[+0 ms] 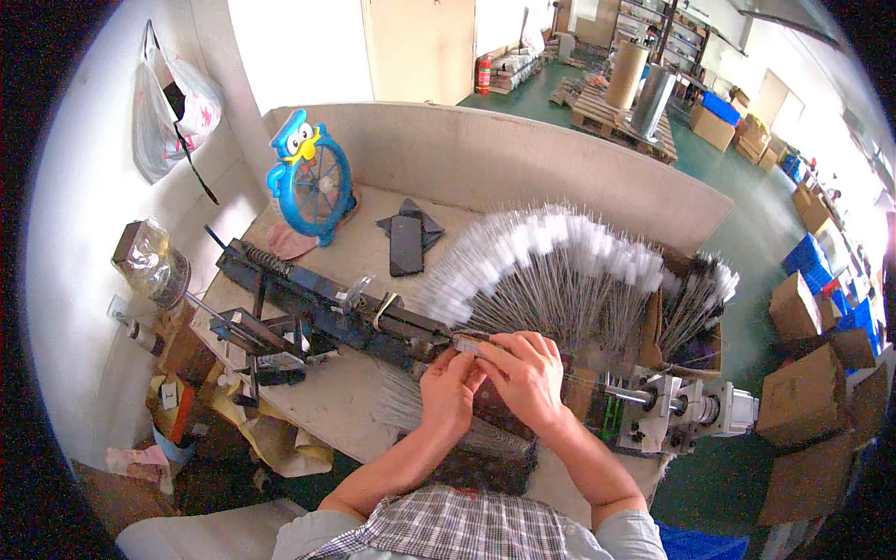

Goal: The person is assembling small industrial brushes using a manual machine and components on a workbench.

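My left hand (pixel 448 389) and my right hand (pixel 525 375) meet at the middle of the bench, fingers pinched close together. A small whitish piece (pixel 468 344) shows at their fingertips; its kind is hard to make out, and the fingers cover part of it. Both hands are at the right end of a long black bench machine (pixel 345 301). Just beyond them fans a large pile of wire-stemmed brushes (pixel 560 271) with white bristle heads. Thin wires (pixel 397 397) lie beside my left wrist, partly behind my forearm.
A motor unit with a shaft (pixel 686 408) sits at the bench's right. A cardboard box (pixel 686 322) holds more brushes. Behind are a black phone (pixel 406 245) and a blue duck-shaped fan (pixel 315 187), before a low partition (pixel 523 159). Cartons (pixel 807 397) line the right.
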Motion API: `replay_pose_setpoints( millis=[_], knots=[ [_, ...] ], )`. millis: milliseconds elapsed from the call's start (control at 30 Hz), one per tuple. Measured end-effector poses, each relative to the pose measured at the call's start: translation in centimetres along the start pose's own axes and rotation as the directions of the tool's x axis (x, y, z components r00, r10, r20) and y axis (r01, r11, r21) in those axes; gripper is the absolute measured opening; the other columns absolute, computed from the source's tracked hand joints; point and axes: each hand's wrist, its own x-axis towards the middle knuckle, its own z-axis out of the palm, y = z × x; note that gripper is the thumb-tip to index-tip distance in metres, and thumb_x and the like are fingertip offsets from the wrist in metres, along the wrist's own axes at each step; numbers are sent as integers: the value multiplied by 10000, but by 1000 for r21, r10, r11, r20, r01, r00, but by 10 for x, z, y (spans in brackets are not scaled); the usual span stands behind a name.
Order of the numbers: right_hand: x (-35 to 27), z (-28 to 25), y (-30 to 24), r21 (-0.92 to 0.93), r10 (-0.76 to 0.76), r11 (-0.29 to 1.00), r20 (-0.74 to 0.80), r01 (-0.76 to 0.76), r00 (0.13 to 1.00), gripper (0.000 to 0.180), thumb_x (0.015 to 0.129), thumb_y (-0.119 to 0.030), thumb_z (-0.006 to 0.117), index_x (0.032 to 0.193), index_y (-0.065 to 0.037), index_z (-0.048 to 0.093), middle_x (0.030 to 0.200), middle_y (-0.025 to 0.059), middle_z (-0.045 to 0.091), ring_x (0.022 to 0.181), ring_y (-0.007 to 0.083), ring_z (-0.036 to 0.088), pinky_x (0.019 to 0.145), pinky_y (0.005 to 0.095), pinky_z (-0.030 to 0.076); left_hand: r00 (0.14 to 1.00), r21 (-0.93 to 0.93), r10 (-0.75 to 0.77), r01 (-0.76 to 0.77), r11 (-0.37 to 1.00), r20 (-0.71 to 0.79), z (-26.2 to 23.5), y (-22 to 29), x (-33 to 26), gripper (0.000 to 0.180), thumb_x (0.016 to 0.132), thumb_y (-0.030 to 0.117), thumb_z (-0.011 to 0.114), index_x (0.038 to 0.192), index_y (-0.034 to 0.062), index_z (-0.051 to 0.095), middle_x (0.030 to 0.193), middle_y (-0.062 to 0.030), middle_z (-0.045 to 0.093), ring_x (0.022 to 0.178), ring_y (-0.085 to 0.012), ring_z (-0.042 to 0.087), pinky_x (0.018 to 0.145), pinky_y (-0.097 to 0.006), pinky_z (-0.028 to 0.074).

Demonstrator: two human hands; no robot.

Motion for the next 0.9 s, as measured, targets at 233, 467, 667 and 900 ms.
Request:
replay_pose_setpoints(
  millis=[233,467,667,900],
  knots=[
    [4,3,-3,77,10,997,65,-15,998,213,712,-195,664,921,-159,675,925,1,623,873,212,576,774,364,433,998,-49,1,-4,999,-64,2,2,-1,42,856,77,535,851,38,551,802,-48,587,713,-152,609,620,-240,524],
    [5,1,0,67,18,997,78,-23,997,241,674,-175,695,913,-147,684,933,7,638,877,209,589,777,356,442,998,-44,-1,4,999,64,0,0,1,67,838,13,550,905,22,554,903,-69,595,827,-154,589,754,-287,500],
    [13,-16,-6,93,41,994,103,-50,994,304,665,-203,711,954,-117,675,944,15,638,893,217,586,789,359,439,998,-21,3,-1,1000,63,4,3,0,98,837,11,540,934,0,545,923,-83,588,819,-169,590,778,-302,502],
    [-6,-17,6,-60,62,997,220,-50,974,76,708,-145,609,767,-113,644,721,24,588,803,220,555,733,368,425,996,-101,-49,57,993,77,-8,6,-3,275,907,254,483,1022,9,534,994,-112,588,895,-231,587,832,-360,497]
  ],
)
